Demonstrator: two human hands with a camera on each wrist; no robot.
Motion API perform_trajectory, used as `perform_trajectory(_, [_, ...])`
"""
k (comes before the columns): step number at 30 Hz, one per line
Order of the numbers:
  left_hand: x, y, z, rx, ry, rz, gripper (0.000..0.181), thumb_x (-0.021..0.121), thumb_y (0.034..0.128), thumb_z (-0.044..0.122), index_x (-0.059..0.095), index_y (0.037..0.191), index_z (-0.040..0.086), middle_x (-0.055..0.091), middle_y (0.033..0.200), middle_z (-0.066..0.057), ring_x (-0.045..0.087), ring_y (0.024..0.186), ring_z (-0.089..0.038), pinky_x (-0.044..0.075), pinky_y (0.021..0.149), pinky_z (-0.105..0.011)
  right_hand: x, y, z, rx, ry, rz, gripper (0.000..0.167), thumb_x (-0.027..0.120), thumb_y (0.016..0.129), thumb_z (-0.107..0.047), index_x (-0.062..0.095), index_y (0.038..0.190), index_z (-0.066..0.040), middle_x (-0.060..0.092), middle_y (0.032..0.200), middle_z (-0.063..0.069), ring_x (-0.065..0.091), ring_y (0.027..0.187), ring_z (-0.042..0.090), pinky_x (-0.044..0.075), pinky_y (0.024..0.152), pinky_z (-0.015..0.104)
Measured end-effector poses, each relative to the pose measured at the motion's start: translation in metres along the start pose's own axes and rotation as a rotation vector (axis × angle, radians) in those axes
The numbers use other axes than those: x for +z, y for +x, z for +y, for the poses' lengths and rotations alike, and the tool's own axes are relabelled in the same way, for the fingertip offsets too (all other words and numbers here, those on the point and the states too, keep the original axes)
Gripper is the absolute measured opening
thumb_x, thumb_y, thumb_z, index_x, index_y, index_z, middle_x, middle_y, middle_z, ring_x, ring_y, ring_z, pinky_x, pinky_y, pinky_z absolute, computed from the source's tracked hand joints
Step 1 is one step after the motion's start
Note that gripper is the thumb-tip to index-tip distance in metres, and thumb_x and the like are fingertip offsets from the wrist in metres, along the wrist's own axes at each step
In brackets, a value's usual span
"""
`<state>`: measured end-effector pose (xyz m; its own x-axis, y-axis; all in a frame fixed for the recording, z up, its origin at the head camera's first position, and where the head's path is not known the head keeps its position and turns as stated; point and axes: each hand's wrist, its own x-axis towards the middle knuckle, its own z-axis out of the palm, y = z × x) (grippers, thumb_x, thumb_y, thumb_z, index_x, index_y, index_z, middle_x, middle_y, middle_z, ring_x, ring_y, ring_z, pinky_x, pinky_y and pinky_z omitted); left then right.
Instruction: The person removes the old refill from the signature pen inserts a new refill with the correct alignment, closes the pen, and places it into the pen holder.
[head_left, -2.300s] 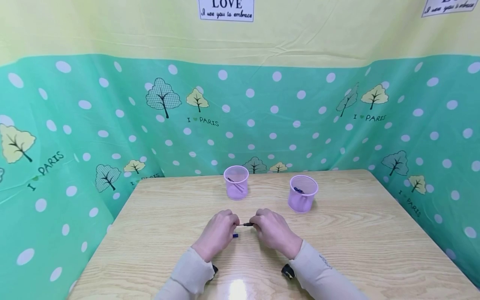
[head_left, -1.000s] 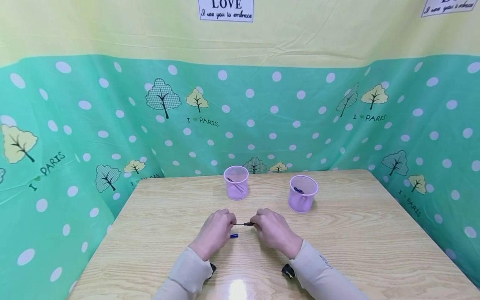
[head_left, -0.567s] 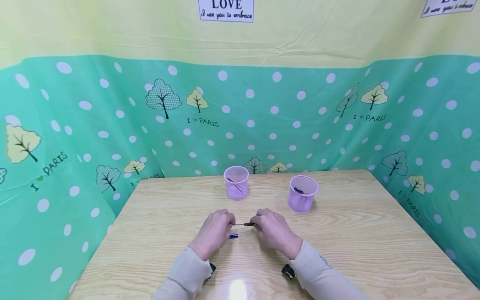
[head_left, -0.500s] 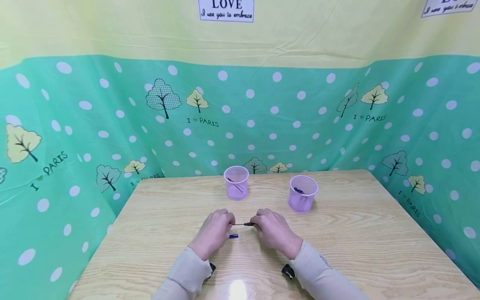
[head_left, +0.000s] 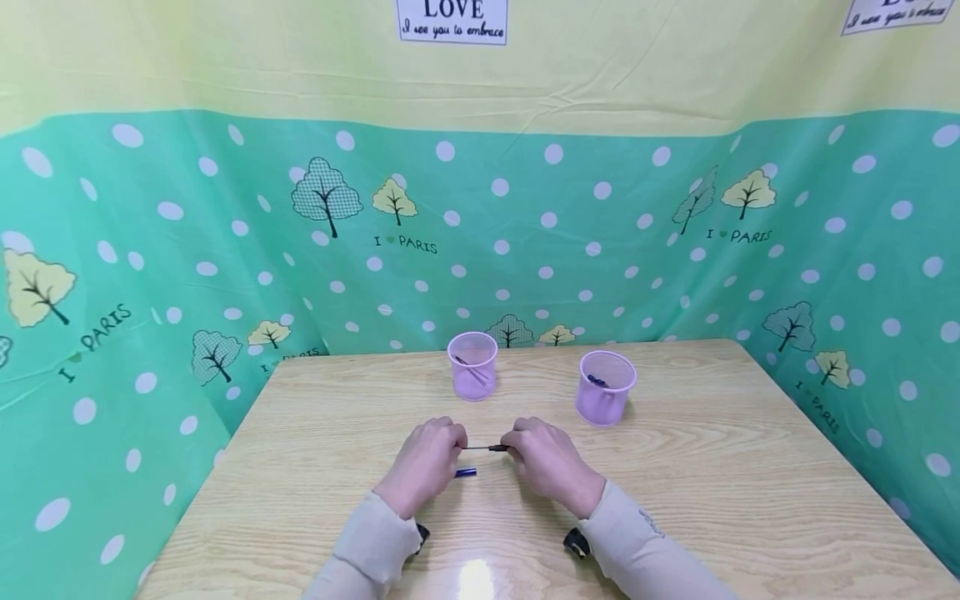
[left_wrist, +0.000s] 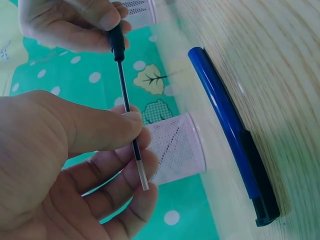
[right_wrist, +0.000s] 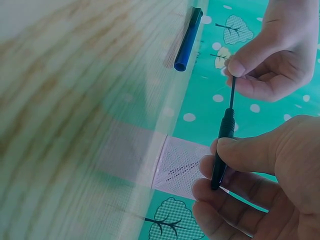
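Observation:
My left hand (head_left: 423, 462) pinches a thin pen refill (left_wrist: 125, 90) between thumb and fingers, near its clear tail end. The refill's dark ink and short clear end show in the left wrist view. Across from it, my right hand (head_left: 551, 462) holds the black front section (right_wrist: 226, 125) of a pen, its tapered tip pointing back into the fingers. The refill runs out of this section's ribbed end, bridging both hands above the table. A blue pen barrel (left_wrist: 220, 110) with a black clip end lies on the table below, partly hidden by my left hand in the head view.
Two purple mesh cups stand farther back on the wooden table (head_left: 690, 483). The left cup (head_left: 474, 388) contains thin dark sticks; the right cup (head_left: 596, 408) contains small dark pieces. A green dotted curtain (head_left: 525, 217) hangs behind and at both sides.
My left hand has shifted slightly left, so a longer stretch of refill shows between the hands. More of the blue barrel is visible. My right hand stays nearly still.

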<state>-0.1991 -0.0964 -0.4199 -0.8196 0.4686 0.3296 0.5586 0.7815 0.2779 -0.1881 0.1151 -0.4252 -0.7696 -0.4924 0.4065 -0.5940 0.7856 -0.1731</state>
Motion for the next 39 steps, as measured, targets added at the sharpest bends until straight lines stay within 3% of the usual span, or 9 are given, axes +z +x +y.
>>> perform_trajectory(39, [-0.0035,0.0002,-0.0068,-0.016,0.058,0.003,0.016,0.066,0.0786,-0.003,0.069,0.078,0.012,0.059,0.075,0.003,0.058,0.07,-0.015,0.048,0.065,-0.033,0.0012,-0.0007,0.006,0.004,-0.002,0.02,0.015,0.072,0.079,-0.006,0.075,0.09,-0.016,0.057,0.076,-0.007,0.054,0.069,0.011,0.048,0.059,0.027])
